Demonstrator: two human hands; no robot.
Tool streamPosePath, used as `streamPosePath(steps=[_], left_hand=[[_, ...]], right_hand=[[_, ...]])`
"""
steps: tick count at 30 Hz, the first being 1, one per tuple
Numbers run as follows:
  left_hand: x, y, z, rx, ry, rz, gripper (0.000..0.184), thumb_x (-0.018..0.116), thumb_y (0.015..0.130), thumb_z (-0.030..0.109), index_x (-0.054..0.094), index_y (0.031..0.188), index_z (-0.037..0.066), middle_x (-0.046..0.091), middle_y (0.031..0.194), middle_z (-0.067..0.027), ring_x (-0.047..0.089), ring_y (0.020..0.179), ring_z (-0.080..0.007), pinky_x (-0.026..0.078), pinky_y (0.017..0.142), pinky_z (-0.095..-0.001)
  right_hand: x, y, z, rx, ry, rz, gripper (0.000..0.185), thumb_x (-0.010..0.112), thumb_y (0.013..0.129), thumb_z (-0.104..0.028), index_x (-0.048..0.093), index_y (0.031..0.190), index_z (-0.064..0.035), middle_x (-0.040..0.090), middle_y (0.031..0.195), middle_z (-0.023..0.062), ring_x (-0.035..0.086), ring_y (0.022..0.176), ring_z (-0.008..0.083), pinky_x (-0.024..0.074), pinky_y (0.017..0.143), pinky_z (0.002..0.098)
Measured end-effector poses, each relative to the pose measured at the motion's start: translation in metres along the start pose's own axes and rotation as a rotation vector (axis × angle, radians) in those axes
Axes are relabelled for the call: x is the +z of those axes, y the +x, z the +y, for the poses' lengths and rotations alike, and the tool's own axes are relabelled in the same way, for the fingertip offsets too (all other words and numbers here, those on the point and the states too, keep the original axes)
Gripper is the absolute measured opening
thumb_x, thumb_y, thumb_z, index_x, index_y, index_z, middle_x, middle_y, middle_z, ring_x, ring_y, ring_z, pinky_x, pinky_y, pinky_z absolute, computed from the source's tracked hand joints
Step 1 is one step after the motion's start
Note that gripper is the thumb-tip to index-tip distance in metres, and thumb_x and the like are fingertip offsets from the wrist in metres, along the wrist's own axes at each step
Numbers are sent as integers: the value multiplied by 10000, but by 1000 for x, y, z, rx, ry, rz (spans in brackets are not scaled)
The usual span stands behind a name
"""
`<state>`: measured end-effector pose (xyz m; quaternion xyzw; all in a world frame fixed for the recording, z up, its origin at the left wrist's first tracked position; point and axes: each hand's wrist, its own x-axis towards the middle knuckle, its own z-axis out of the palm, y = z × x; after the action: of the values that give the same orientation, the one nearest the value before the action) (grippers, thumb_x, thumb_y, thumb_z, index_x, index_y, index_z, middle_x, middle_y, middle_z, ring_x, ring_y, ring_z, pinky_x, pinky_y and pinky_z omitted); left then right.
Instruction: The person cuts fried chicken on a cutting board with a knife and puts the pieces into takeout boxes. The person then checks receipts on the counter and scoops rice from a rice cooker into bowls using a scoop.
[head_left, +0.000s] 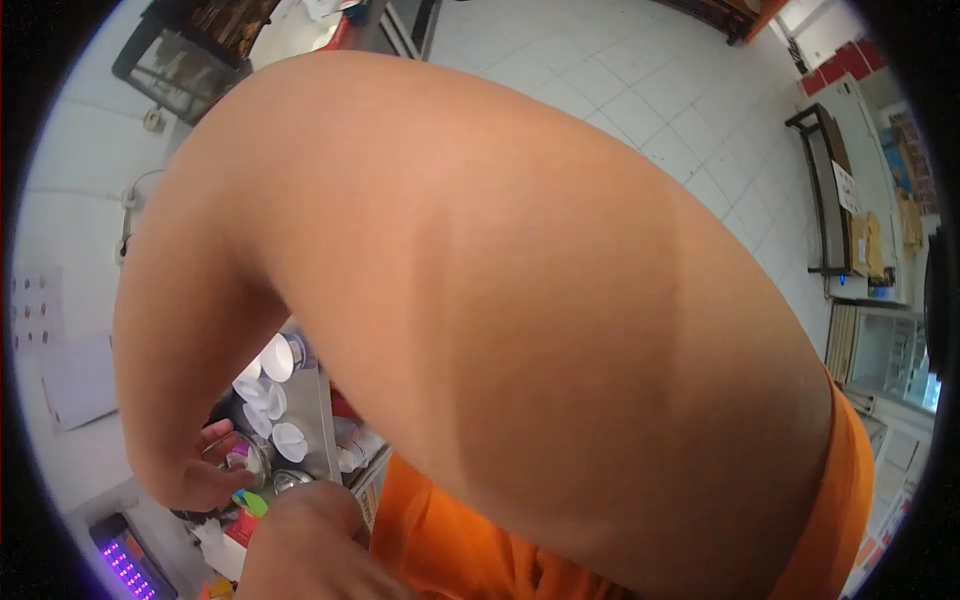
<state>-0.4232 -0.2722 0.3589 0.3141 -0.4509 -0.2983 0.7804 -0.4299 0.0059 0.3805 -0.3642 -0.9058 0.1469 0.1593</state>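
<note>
My right arm fills most of the view, bent at the elbow, bare below an orange sleeve. My right hand (212, 468) is at the lower left with its fingers apart and slightly curled, beside a clear round container (257, 463) with pink and white contents. Whether it touches the container is unclear. My left hand (312, 535) is at the bottom, back up, its fingers hidden. Near the hands are a bright green item (253, 503) and a small metal bowl (291, 481). White cups (278, 358) and several small white bowls (290, 441) are just beyond.
A metal counter edge (325, 425) runs past the bowls. A dark device with purple lights (127, 565) is at the lower left, and a dark-framed case (180, 70) at the upper left. Tiled floor (610, 85) and a bench (825, 190) show beyond my arm.
</note>
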Motion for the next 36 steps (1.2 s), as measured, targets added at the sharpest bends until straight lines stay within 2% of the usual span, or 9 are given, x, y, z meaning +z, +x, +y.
streamPosePath(steps=[16, 22, 24, 26, 28, 30, 32, 35, 36], left_hand=[[-31, 6, -5, 420, -32, 70, 828, 340, 965, 688, 594, 1233, -54, 626, 1239, -202, 619, 1112, -302, 456, 974, -369], [-62, -56, 34, 457, 175, 256, 870, 321, 961, 710, 595, 1265, -57, 624, 1280, -213, 618, 1149, -317, 454, 1006, -374], [-60, -114, 49, 373, 331, 591, 884, 314, 960, 718, 595, 1275, -58, 623, 1293, -216, 618, 1162, -321, 453, 1016, -376], [-46, -191, 49, 176, 514, 1085, 885, 346, 942, 740, 589, 1290, -37, 647, 1261, -168, 630, 1127, -268, 469, 989, -389], [-35, -267, 27, 123, 584, 1585, 680, 527, 970, 592, 587, 1292, -4, 669, 1209, -119, 636, 1078, -201, 484, 953, -369], [-25, -338, 8, -216, 854, 1904, 355, 641, 965, 232, 589, 1251, 28, 685, 1139, -80, 631, 1067, -164, 484, 901, -325], [-35, -413, -24, -246, 785, 2318, 329, 702, 887, 112, 613, 1197, 46, 687, 1119, -76, 637, 997, -147, 498, 854, -324], [-63, -496, -34, 70, 663, 2774, 341, 726, 851, 117, 616, 1167, 51, 674, 1085, -88, 640, 958, -174, 507, 804, -332], [-72, -513, -32, -46, 812, 2826, 363, 734, 837, 119, 617, 1175, 55, 654, 1110, -99, 625, 989, -200, 499, 827, -347]], right_hand=[[72, -62, 13, -57, 11, -324, 316, 661, 869, -294, 702, 1064, -49, 715, 984, 179, 682, 926, 373, 523, 813, 481], [40, -155, 86, 201, 34, -496, 318, 661, 874, -302, 700, 1065, -50, 716, 975, 176, 682, 917, 373, 521, 809, 480], [36, -195, 107, 411, 156, -507, 357, 705, 862, -263, 628, 1113, -21, 702, 1011, 184, 673, 934, 378, 520, 818, 461], [64, -241, 154, 411, 264, -369, 404, 730, 862, -266, 626, 1184, -45, 710, 1046, 160, 687, 937, 338, 528, 848, 436], [70, -254, 180, 644, 321, -508, 370, 713, 869, -234, 646, 1166, -24, 729, 1024, 154, 702, 895, 318, 541, 818, 415], [88, -248, 206, 753, 330, -458, 348, 702, 870, -227, 655, 1147, -22, 723, 1010, 164, 683, 966, 327, 536, 830, 421], [106, -221, 233, 761, 339, -309, 323, 695, 872, -206, 658, 1130, -15, 730, 965, 168, 696, 911, 329, 546, 799, 414], [138, -165, 269, 753, 411, -77, 283, 690, 870, -177, 668, 1091, -2, 734, 918, 177, 710, 831, 326, 556, 759, 404], [146, -151, 275, 777, 438, 11, 269, 689, 869, -167, 672, 1076, 3, 734, 906, 180, 714, 805, 325, 559, 747, 401]])
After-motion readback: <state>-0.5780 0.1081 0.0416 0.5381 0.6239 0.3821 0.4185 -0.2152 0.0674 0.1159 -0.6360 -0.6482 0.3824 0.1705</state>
